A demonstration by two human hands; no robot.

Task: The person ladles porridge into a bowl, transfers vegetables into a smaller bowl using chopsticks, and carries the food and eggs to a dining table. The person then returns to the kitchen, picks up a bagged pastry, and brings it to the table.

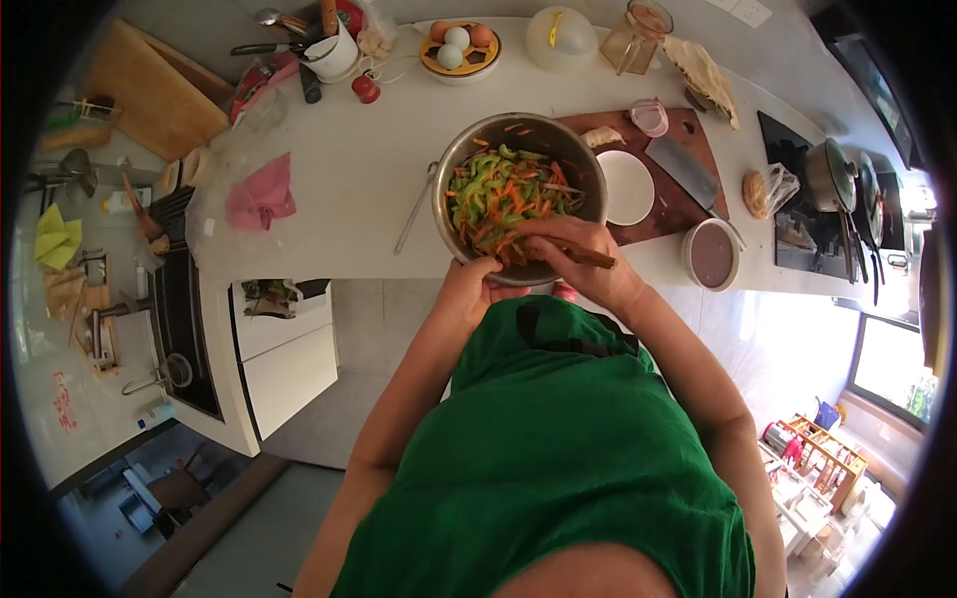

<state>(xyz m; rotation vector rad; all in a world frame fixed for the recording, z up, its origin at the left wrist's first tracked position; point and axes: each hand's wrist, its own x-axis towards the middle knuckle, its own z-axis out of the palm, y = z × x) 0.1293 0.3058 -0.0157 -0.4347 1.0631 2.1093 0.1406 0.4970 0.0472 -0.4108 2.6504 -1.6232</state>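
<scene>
Both arms extend forward from the body, bent at the elbows, with the forearms converging on the metal bowl (568, 145) at the near edge of the counter (349, 219). The left hand (473, 286) grasps the near left part of the bowl's rim, thumb uppermost. The right hand (588, 267) is at the near right of the bowl, palm down, with its fingers over the rim and curled around a brown wooden utensil (596, 258); the utensil's working end is hidden. The fingers of the right hand reach to the shredded vegetables (503, 184), green and orange, which lie inside the bowl. The right hand covers part of the contents and of the near rim.

To the right of the bowl, a white bowl (626, 187) stands just beside it, on the near part of the cutting board (688, 125). A cleaver (683, 171) lies across the board. A tub (711, 257) with brownish contents stands near the board's near right corner. To the left, a slender metal utensil (416, 211) lies near the bowl. Beyond, an egg tray (459, 65) stands well apart from the hands.
</scene>
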